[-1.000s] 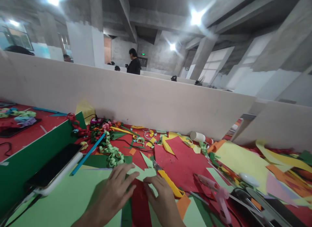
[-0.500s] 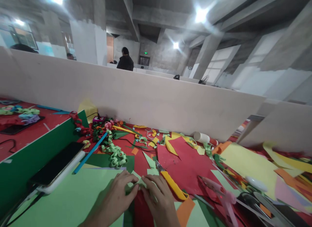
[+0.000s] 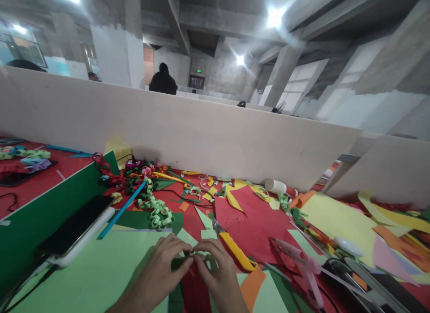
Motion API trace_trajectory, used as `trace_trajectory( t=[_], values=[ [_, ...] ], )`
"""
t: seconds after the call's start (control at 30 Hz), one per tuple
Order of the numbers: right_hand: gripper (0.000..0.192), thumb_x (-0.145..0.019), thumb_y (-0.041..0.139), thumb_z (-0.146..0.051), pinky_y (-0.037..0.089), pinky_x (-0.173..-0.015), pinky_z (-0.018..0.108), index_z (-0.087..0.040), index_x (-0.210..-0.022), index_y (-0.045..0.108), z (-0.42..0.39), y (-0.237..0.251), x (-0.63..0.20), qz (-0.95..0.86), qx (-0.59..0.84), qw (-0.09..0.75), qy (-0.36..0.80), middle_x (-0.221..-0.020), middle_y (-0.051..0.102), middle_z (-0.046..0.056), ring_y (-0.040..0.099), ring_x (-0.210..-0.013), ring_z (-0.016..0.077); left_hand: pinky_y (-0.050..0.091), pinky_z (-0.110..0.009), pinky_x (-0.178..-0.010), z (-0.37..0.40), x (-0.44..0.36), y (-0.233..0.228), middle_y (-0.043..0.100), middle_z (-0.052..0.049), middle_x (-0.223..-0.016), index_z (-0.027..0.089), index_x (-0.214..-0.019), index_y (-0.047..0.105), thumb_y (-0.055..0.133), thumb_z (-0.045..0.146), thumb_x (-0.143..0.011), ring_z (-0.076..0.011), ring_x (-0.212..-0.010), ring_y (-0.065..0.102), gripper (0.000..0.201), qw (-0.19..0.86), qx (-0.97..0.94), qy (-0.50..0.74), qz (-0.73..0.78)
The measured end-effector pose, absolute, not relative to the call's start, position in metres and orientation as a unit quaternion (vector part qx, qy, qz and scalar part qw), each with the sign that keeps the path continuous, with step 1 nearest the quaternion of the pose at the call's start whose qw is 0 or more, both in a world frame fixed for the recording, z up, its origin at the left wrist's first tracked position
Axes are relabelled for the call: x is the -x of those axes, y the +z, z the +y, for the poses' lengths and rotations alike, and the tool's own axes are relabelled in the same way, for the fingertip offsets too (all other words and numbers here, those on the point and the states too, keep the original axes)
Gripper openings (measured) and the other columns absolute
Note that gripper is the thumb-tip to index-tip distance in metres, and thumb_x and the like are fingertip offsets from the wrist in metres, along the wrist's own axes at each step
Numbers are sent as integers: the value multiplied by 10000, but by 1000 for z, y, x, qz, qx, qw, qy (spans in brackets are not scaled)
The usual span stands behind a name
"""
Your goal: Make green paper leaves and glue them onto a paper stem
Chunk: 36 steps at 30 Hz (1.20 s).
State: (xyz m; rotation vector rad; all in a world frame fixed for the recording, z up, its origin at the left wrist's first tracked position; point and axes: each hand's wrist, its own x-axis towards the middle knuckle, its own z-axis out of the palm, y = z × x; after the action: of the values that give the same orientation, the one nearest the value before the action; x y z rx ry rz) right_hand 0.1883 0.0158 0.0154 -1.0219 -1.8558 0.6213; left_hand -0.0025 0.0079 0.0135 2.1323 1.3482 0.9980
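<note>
- Across the view I have a long pale wall (image 3: 201,138), standing behind the table.
- The red table (image 3: 191,221) is strewn with coloured paper scraps.
- A large pale green sheet (image 3: 87,268) lies flat at the near left, partly beneath the left forearm.
- A red sheet (image 3: 250,223) lies beyond my 2 hands, to the right.
- The left hand (image 3: 164,266) is curled, thumb and fingertips nearly meeting in a pinch.
- The right hand (image 3: 218,268) mirrors it, its fingertips against the left's.
- A pink glue gun (image 3: 305,266) lies well right of the hands.
- A black-screened phone (image 3: 75,225) rests at the left, beside a green board (image 3: 50,205).
- A yellow knife (image 3: 237,250) lies near the right hand, blade pointing away.
- Smallest, a bit of pale green paper (image 3: 192,255) sits between both hands' fingertips, mostly hidden; I cannot tell its shape.
</note>
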Motion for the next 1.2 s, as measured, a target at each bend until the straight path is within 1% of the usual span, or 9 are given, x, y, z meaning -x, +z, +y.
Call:
trace_trajectory(
  t=[0.17, 0.33, 0.57, 0.8, 1.03, 1.2],
  values=[
    [133, -914, 617, -157, 543, -837, 268, -252, -935, 708, 18, 13, -190, -736, 415, 450, 290, -994, 701, 43, 694, -958, 192, 506, -384, -899, 8, 4, 19, 738, -3, -999, 258, -1000, 696, 661, 119, -966, -247, -1001, 656, 148, 209, -784, 342, 475],
    [121, -896, 618, -150, 533, -816, 273, -242, -897, 697, 19, 10, -192, -733, 410, 446, 308, -960, 697, 42, 686, -924, 189, 454, -385, -901, 8, 5, 23, 743, 23, -992, 259, -1011, 678, 688, 62, -945, -238, -987, 646, 207, 164, -811, 335, 450],
    [134, -849, 628, -117, 525, -795, 282, -234, -843, 691, 16, 8, -192, -745, 412, 424, 309, -938, 705, 40, 680, -895, 195, 423, -370, -889, 9, 7, 19, 728, 33, -1010, 265, -1030, 665, 676, 47, -939, -234, -989, 627, 236, 102, -826, 344, 434],
    [154, -844, 645, -103, 528, -813, 287, -242, -839, 713, 15, 7, -193, -743, 419, 421, 308, -947, 708, 32, 682, -911, 196, 433, -360, -906, 10, 8, 18, 722, 14, -1026, 270, -1020, 661, 628, 62, -952, -233, -1008, 624, 222, 93, -834, 346, 420],
    [145, -893, 642, -127, 531, -839, 310, -249, -870, 719, 16, 5, -195, -778, 411, 402, 255, -981, 710, 37, 687, -947, 202, 436, -351, -900, 10, 8, 20, 729, 30, -1000, 267, -986, 667, 647, 57, -950, -220, -995, 627, 214, 91, -833, 350, 418],
    [177, -901, 661, -106, 521, -813, 342, -272, -924, 717, 16, 4, -196, -810, 411, 387, 158, -989, 713, 29, 685, -925, 213, 444, -358, -908, 10, 7, 19, 729, 17, -1001, 265, -1003, 676, 643, 61, -954, -228, -1007, 627, 212, 93, -833, 350, 418]
  ],
)
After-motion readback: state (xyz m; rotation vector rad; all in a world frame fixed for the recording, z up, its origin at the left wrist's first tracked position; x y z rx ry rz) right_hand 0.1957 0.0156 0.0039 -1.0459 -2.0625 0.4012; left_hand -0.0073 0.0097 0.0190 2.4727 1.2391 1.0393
